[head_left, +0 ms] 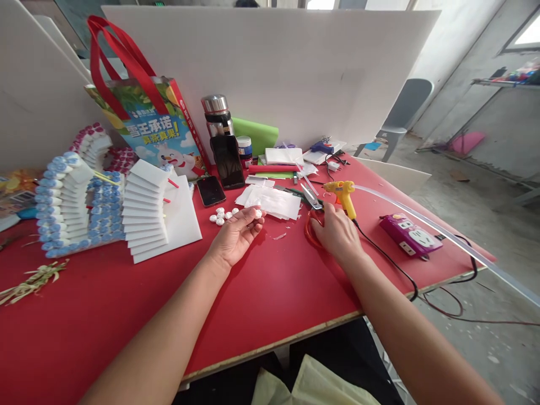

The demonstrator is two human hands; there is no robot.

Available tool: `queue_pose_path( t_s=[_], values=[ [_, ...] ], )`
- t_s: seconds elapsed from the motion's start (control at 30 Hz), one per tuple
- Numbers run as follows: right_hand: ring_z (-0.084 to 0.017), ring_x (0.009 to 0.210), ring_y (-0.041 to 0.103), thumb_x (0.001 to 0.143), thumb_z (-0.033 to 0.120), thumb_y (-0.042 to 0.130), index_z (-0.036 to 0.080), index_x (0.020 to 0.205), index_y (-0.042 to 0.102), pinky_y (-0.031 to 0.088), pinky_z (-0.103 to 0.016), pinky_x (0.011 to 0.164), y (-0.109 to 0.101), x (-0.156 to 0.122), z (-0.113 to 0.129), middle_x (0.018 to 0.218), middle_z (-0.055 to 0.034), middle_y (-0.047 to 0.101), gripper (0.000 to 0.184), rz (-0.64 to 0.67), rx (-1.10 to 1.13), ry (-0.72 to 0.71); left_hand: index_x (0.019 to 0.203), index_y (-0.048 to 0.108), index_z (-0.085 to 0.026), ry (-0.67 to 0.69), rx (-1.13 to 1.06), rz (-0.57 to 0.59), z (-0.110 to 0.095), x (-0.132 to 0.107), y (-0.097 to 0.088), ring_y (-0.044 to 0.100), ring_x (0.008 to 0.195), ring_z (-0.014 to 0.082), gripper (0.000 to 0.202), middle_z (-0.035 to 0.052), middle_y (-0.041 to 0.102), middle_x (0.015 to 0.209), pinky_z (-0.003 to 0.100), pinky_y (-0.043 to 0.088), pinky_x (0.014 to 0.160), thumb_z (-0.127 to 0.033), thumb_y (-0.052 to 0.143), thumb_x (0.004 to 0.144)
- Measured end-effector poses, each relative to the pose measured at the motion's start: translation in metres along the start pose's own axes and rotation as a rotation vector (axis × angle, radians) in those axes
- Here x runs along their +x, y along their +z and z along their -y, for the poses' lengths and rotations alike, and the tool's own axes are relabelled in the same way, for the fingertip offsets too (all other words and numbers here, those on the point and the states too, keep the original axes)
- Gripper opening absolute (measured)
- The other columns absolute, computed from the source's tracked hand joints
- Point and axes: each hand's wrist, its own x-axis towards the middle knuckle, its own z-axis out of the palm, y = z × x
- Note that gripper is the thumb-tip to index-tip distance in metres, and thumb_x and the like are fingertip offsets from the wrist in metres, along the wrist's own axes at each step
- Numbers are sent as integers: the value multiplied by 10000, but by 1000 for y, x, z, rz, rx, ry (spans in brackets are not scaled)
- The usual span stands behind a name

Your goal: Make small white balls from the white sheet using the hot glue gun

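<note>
My left hand [236, 233] lies palm up on the red table [270, 281], fingers curled round a small white round piece [257, 214]. Several more white round pieces [221, 215] lie just left of it. My right hand [337, 230] rests palm down on the red handles of a pair of scissors [311, 197], fingers closed over them. A yellow hot glue gun [343, 194] with a long clear glue stick [442, 233] stands right beside that hand. White foam sheets [272, 201] lie between the two hands.
A stepped white foam model [158, 211] and a blue-capped arch [63, 202] stand at left. Behind are a shopping bag [147, 124], flask [217, 115], two phones [228, 160], a white backboard [295, 67] and foam bits. A purple power strip [407, 233] lies right.
</note>
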Motion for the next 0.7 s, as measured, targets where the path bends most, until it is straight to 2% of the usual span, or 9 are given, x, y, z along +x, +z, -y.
queue_pose_path(
  t_s=[0.17, 0.27, 0.33, 0.47, 0.57, 0.7],
  values=[
    [-320, 903, 723, 973, 295, 521, 59, 1141, 612, 483, -337, 675, -9, 2, 10, 1024, -233, 692, 304, 47, -179, -39, 945, 795, -139, 39, 80, -2, 0, -1, 0, 690, 761, 96, 244, 93, 784, 957, 175, 558, 700, -153, 873, 714],
    [-350, 894, 728, 972, 368, 563, 74, 1057, 665, 510, -371, 688, -23, 2, 19, 941, -235, 722, 323, 90, -219, -98, 944, 803, -133, 63, 113, 9, 0, -2, 0, 697, 765, 101, 278, 85, 790, 919, 189, 566, 738, -187, 899, 688],
    [-343, 885, 729, 972, 430, 572, 94, 1024, 682, 510, -370, 703, -35, 0, 32, 916, -220, 734, 357, 65, -203, -178, 933, 808, -128, 83, 120, 12, 0, -2, 1, 700, 763, 104, 300, 75, 790, 887, 196, 569, 761, -205, 917, 664],
    [-290, 876, 725, 994, 421, 532, 121, 1010, 686, 478, -312, 666, -51, -5, 68, 967, -187, 743, 337, -9, -109, -332, 891, 814, -123, 120, 105, -16, -2, 0, 1, 698, 745, 106, 332, 63, 783, 828, 197, 570, 764, -216, 949, 603],
    [-272, 845, 715, 1008, 380, 500, 132, 965, 697, 446, -304, 652, -49, -6, 88, 924, -162, 744, 320, -21, -14, -390, 864, 813, -117, 110, 100, -46, -2, 2, -1, 693, 743, 107, 339, 65, 777, 805, 192, 562, 742, -201, 960, 570],
    [-232, 843, 689, 1021, 396, 467, 165, 1068, 702, 430, -294, 691, -24, -1, 91, 915, -102, 751, 333, -39, 317, -409, 870, 812, -146, 116, 123, -85, 2, 5, -4, 693, 779, 107, 314, 44, 776, 856, 219, 559, 802, -209, 950, 595]
  ],
)
